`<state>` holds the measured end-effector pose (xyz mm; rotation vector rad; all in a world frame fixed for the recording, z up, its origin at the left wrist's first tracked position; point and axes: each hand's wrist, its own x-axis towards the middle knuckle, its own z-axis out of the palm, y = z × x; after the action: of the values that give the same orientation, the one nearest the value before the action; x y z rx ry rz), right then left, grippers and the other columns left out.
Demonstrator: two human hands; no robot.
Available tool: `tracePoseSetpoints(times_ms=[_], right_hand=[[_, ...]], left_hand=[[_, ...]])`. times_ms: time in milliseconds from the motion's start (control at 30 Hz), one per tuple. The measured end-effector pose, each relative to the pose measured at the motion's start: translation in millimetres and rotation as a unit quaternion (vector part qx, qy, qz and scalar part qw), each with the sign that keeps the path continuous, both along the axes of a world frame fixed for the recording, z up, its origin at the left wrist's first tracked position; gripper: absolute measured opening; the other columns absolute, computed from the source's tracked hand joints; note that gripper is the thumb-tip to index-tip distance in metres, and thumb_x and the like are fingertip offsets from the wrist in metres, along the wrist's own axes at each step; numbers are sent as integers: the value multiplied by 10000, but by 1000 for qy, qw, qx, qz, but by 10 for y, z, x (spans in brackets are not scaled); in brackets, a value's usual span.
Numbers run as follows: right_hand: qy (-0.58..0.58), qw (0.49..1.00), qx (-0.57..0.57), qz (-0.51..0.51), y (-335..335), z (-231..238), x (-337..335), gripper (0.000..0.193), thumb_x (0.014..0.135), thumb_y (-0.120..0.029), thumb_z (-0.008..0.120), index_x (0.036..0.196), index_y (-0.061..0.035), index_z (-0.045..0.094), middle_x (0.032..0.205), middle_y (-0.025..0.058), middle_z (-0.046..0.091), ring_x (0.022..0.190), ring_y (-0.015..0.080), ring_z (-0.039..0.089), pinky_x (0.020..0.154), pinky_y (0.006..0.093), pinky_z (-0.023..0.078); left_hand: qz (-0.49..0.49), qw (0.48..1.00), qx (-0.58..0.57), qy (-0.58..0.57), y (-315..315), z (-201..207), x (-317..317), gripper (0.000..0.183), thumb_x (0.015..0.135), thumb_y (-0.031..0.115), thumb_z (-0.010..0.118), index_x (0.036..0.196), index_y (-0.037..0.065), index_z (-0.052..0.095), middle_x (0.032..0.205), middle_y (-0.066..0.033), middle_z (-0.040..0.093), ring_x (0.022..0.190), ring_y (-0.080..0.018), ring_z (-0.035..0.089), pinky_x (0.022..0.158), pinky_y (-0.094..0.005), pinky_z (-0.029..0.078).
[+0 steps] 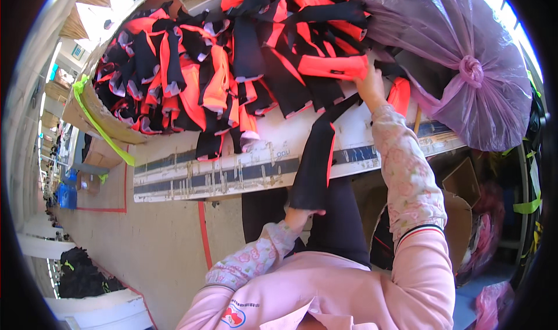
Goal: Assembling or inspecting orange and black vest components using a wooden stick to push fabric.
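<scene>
My left hand [297,216] is at the lower end of a long black fabric sleeve [314,167] with an orange edge, which hangs over the table's front edge. Its fingers are mostly hidden by the cloth, but it appears to grip that end. My right hand [372,86] reaches forward across the table, fingers closed on the right end of a bright orange fabric sleeve [332,67]. This piece lies on top of a big pile of black and orange fabric sleeves [247,51]. Whether the black sleeve's upper end joins the pile is hard to make out.
A knotted translucent purple plastic bag [465,74] bulges at the right of the worn white table [261,167]. A cardboard box [87,112] stands at the left behind the pile, a yellow-green strip [104,132] hanging from it. Open cartons [459,196] sit low at the right.
</scene>
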<state>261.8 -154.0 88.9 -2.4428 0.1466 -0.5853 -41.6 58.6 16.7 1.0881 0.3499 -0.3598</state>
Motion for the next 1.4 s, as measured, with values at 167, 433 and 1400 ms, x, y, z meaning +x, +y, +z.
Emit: tracePoseSetpoints(times_ms=[167, 433, 1400], right_hand=[[-105, 960, 42, 258, 663, 484, -1223, 503, 787, -223, 657, 1206, -16, 472, 1227, 212, 463, 1081, 358, 513, 895, 417, 425], [63, 926, -215, 304, 615, -351, -2106, 702, 858, -437, 486, 1377, -14, 273, 1441, 147, 265, 1345, 259, 234, 1073, 478, 185], [92, 986, -57, -128, -1788, -614, -1153, 424, 663, -217, 756, 948, 22, 552, 820, 205, 622, 744, 328, 618, 631, 393, 484]], left_hand=[[46, 998, -44, -31, -201, 6, 184, 186, 899, 88, 479, 1038, -12, 552, 869, -139, 638, 684, -254, 644, 628, -352, 546], [86, 996, 24, -18, -437, -132, 282, 220, 921, 86, 414, 1046, -15, 564, 899, -153, 641, 724, -292, 659, 603, -362, 560], [-27, 997, -19, 66, -446, 92, 405, 241, 936, 156, 386, 1051, 15, 545, 905, -151, 643, 808, -279, 649, 751, -387, 532]])
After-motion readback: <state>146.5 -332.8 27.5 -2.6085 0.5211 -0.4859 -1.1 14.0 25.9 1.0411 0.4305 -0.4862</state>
